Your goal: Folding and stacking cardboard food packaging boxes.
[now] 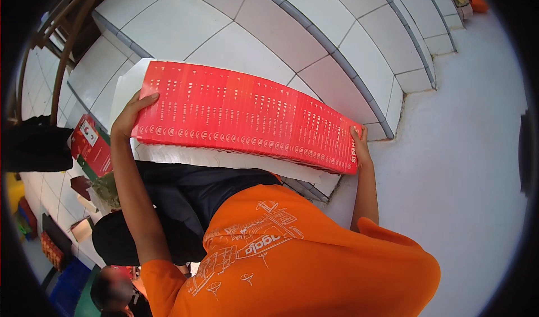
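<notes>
A long overlapping row of red printed sheets [241, 112] lies fanned out across my lap, against the tiled steps. At its left end my left hand [130, 116] is closed on the edge, thumb on top and the other fingers mostly hidden beneath. My right hand [362, 148] grips the right end, with its fingertips over the last sheet. Under the row, larger white sheeting [238, 160] sticks out along the near side and past the left end.
White-tiled steps [247, 42] with grey edging rise beyond the sheets. A pale wall [449, 148] stands at the right. To the left are a red-and-green printed box [92, 146], a dark cloth [36, 146] and brown curved bars [64, 53]. Another person [115, 292] is at the lower left.
</notes>
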The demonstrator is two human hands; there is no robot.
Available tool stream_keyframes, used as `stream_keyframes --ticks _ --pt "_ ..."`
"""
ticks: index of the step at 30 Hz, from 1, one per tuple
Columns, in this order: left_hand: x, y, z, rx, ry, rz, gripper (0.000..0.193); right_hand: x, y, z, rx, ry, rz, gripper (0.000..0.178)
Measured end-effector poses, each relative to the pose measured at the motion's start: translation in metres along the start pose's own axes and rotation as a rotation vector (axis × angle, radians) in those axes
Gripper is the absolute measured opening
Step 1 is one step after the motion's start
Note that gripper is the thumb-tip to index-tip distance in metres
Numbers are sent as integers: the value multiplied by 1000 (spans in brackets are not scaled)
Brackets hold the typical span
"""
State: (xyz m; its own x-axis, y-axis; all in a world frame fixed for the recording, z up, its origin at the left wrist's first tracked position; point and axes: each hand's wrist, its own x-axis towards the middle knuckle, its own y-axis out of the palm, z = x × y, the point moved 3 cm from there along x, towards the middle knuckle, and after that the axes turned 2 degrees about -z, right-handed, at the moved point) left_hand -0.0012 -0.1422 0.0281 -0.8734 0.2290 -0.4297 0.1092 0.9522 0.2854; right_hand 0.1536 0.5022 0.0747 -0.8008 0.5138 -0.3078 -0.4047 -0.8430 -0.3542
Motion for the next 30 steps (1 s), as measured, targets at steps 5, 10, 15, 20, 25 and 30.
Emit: stream_keyframes --ticks 5,10,15,20,25,30 --pt "1 1 2 -1 -17 31 53 1 2 1 31 37 20 66" --pt "1 22 -8 -6 9 132 51 38 -22 2 -453 -261 10 55" --pt "-5 22 -6 55 198 103 61 -1 99 89 -1006 -916 152 56" --pt "-3 18 -8 72 -40 4 58 -13 177 110 -945 -945 433 62" --pt "4 23 -7 91 -52 42 54 -13 186 108 -956 -913 507 67" --pt "-11 38 -12 121 -76 49 49 -18 191 106 -969 -980 506 66"
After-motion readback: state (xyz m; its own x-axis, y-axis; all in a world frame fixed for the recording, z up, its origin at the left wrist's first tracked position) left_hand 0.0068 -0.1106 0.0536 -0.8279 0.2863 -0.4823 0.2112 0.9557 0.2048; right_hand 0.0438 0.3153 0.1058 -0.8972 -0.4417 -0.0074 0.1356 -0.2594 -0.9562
